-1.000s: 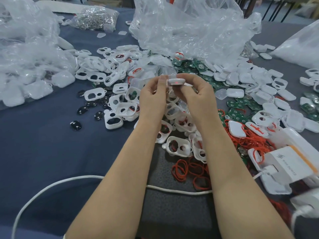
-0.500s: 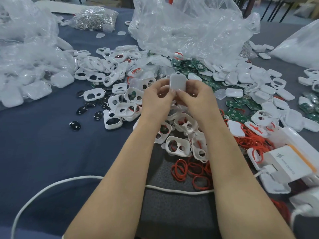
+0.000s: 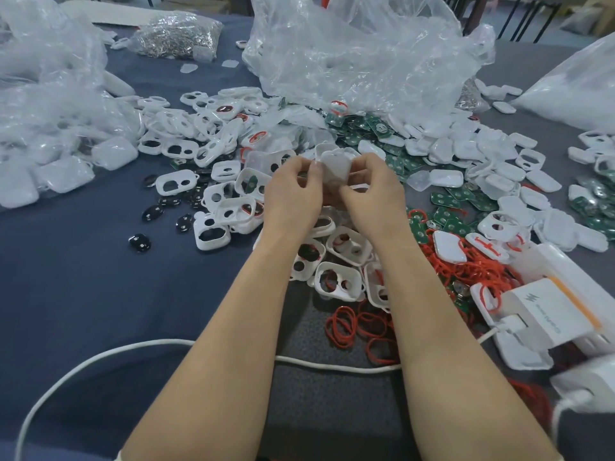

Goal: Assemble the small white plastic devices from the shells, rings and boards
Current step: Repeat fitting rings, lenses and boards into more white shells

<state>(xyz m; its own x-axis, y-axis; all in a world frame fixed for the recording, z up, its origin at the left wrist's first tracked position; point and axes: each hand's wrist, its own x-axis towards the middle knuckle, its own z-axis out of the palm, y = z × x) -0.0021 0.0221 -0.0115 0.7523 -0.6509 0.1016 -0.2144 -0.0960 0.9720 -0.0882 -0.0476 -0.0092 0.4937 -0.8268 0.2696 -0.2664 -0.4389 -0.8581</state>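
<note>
Above the middle of the tabletop (image 3: 83, 277), the left hand (image 3: 293, 194) and right hand (image 3: 372, 197) both pinch one small white device (image 3: 336, 166), a rounded-rectangle shell with its smooth blank face toward the camera and its lower end hidden behind the fingers.

Lower half of white shell (image 3: 336, 166) behind left hand (image 3: 293, 194) and right hand (image 3: 372, 197); blurred box (image 3: 584, 382) at right edge.

Bare forearms (image 3: 253, 311) lead to a bare left hand (image 3: 293, 191) and right hand (image 3: 372, 194).
</note>
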